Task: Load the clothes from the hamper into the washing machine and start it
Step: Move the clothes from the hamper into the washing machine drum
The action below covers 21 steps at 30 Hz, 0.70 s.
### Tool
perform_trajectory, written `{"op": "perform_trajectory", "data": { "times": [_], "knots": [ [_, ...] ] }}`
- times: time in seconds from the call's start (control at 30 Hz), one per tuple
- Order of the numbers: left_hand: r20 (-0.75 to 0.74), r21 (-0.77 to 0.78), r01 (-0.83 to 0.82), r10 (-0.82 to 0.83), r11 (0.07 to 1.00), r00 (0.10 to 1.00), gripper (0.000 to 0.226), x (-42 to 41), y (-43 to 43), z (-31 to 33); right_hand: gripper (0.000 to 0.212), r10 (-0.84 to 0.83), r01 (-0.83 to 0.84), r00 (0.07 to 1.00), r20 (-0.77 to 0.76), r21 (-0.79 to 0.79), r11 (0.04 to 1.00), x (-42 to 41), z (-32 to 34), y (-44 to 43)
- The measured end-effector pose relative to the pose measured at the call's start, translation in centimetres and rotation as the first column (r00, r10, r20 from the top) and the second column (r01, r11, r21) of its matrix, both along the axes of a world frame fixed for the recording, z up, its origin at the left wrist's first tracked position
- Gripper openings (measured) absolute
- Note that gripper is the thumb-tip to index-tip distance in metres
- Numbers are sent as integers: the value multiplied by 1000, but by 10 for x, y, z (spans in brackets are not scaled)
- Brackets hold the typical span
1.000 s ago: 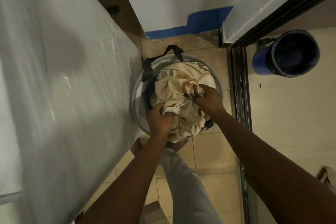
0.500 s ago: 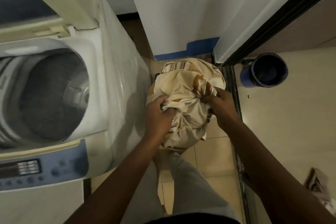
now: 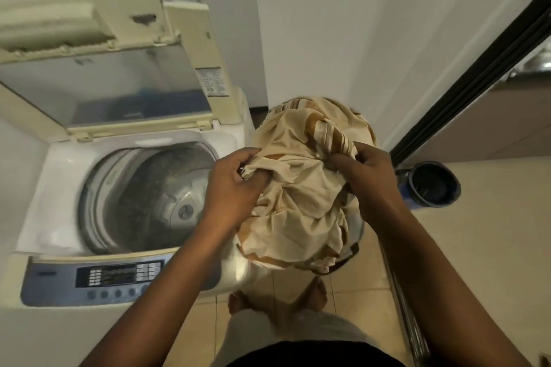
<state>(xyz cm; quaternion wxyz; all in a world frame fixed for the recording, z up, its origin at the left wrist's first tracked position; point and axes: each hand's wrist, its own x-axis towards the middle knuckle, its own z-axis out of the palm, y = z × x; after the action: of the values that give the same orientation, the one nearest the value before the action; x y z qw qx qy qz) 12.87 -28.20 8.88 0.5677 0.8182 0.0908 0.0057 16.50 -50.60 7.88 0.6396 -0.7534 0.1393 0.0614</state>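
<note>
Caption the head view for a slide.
Both hands grip a bundled cream cloth beside the open top-load washer.

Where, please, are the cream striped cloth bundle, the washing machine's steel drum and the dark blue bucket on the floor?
Cream striped cloth bundle (image 3: 301,188): head view, on its crumpled middle between the hands.
Washing machine's steel drum (image 3: 155,199): head view, on the drum's inner floor.
Dark blue bucket (image 3: 433,183): head view, on its dark inside.

No text is legible. A white label (image 3: 212,81) on the right frame of the raised washing machine lid (image 3: 98,48) carries print too small to read. Markings on the near control panel (image 3: 119,274) are blurred.
</note>
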Motion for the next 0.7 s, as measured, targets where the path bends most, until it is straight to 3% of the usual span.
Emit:
{"op": "perform_trajectory", "data": {
  "times": [0.23, 0.4, 0.57, 0.7],
  "knots": [
    [229, 3, -62, 60, 998, 972, 25, -21, 80, 89, 11, 106, -120, 983, 147, 87, 989, 0, 93, 78],
    [319, -19, -173, 170, 985, 932, 20, -34, 139, 127, 30, 234, -275, 943, 238, 155, 949, 6, 128, 137],
    [336, -80, -290, 299, 954, 893, 19, -48, 193, 141, 5, 289, -330, 940, 182, 264, 906, 9, 133, 208],
    [281, -54, -346, 347, 937, 895, 18, -55, 239, 127, 22, 333, -338, 940, 79, 356, 871, 13, 109, 263]
  ]
}}
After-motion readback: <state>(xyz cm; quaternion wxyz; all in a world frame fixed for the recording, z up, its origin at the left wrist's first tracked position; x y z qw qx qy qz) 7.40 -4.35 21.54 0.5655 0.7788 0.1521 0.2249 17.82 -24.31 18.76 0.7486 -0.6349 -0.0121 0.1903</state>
